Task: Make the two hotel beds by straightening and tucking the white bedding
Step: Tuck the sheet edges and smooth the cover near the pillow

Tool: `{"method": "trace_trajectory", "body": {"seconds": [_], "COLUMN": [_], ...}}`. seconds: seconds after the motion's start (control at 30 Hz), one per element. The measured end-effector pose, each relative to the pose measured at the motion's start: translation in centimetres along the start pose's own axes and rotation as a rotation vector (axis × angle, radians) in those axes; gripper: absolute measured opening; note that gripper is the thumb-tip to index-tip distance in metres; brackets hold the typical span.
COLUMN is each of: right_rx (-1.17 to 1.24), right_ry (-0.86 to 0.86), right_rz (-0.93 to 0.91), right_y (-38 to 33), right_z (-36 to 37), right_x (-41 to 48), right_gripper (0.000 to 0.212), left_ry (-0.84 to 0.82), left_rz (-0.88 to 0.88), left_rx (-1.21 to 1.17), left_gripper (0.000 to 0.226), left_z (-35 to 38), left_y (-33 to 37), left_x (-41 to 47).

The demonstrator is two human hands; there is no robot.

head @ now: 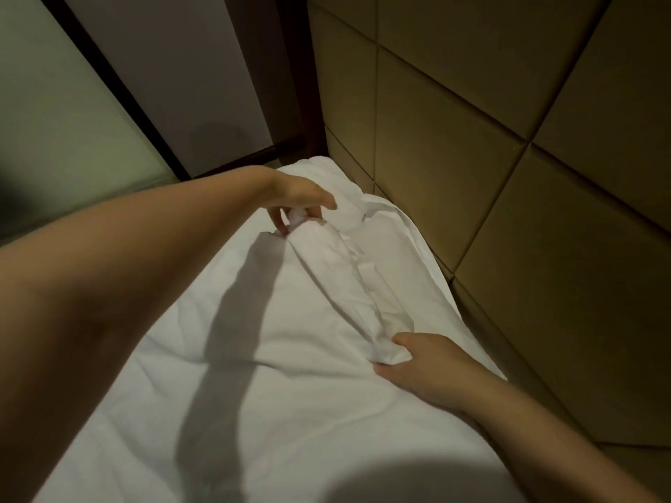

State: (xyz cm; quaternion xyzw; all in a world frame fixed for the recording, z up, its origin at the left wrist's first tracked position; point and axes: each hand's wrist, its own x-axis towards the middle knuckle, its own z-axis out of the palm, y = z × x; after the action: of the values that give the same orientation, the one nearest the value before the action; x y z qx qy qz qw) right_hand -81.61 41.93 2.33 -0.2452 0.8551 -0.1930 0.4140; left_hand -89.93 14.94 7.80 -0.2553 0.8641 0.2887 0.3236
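At the far left a dim glass panel (pixel 54 103) stands beyond the bed's edge. The left hand (pixel 297 203) reaches to the far end of the white bedding (pixel 254 375), its fingers (pixel 277 221) curled down and pinching a small bunch of cloth. From there a raised ridge of fabric (pixel 348 281) runs toward the right hand (pixel 417 364), which grips the near end of the same fold, thumb and fingers closed round it. The padded headboard (pixel 508 176) lies just beside the bedding on the right. The work looks part done: the sheet covers this bed but is creased and not yet smooth or tucked (the second bed is out of view).
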Motion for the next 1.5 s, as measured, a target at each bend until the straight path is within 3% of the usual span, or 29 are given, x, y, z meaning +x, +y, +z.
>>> {"method": "trace_trajectory", "body": {"seconds": [0.1, 0.23, 0.33, 0.5, 0.67, 0.73, 0.87, 0.93, 1.0, 1.07, 1.17, 1.23, 1.33, 1.4, 1.5], "right_rx": [-0.020, -0.015, -0.046, -0.067, -0.035, -0.002, 0.112, 0.187, 0.219, 0.228, 0.237, 0.227, 0.233, 0.268, 0.442], "right_ry": [0.018, 0.081, 0.126, 0.322, 0.432, 0.439, 0.463, 0.478, 0.506, 0.525, 0.506, 0.504, 0.520, 0.505, 0.389], "right_rz": [-0.017, -0.035, -0.077, -0.135, -0.200, -0.198, -0.137, -0.121, -0.139, -0.153, -0.125, -0.119, -0.151, -0.162, -0.137], "right_y": [-0.1, -0.1, -0.4, -0.1, 0.3, 0.4, 0.6, 0.7, 0.7, 1.0, 2.4, 3.4, 3.9, 4.1, 4.3], "right_z": [0.4, 0.8, 0.9, 1.3, 1.4, 1.3, -0.4, -1.6, -2.6, -2.9, -2.2, -1.6, -1.2, -1.1, -1.3], "right_x": [-0.4, -0.8, -1.2, -2.1, -2.9, -3.0, -2.9, -2.4, -1.5, -0.6, 0.1, 0.3, 0.8, 1.0, 0.9], "right_gripper": [0.043, 0.038, 0.037, 0.038, 0.042, 0.043, 0.039, 0.034, 0.034, 0.034, 0.027, 0.025, 0.023, 0.021, 0.014], "left_ry": [0.092, 0.188, 0.156, 0.226, 0.328, 0.384, 0.746, 0.875, 0.920, 0.860, 0.516, 0.323, 0.294, 0.298, 0.316], "left_rz": [-0.010, -0.035, -0.028, -0.220, -0.260, -0.140, 0.344, 0.450, 0.426, 0.305, -0.040, -0.198, -0.276, -0.298, -0.248], "left_rx": [-0.019, -0.284, -0.468, -0.292, -0.240, -0.093, 0.660, 0.733, 0.625, 0.524, 0.169, 0.001, 0.130, 0.093, -0.329], "left_gripper": [0.039, 0.040, 0.034, 0.045, 0.036, 0.031, 0.013, 0.012, 0.008, 0.005, 0.027, 0.030, 0.020, 0.022, 0.028], "left_z": [0.7, 0.3, -1.3, -4.6, -6.3, -5.5, -3.8, -4.5, -5.7, -6.4, -7.9, -8.3, -7.9, -7.4, -7.3], "left_y": [0.5, 0.6, 0.6, 0.8, 1.7, 2.2, 3.3, 3.4, 4.0, 4.8, 4.8, 3.7, 2.2, 1.7, 2.0], "left_x": [0.2, -0.4, -1.4, -2.8, -3.6, -3.6, -3.5, -3.2, -2.9, -2.3, -0.7, -0.3, -0.3, -0.7, -0.7]}}
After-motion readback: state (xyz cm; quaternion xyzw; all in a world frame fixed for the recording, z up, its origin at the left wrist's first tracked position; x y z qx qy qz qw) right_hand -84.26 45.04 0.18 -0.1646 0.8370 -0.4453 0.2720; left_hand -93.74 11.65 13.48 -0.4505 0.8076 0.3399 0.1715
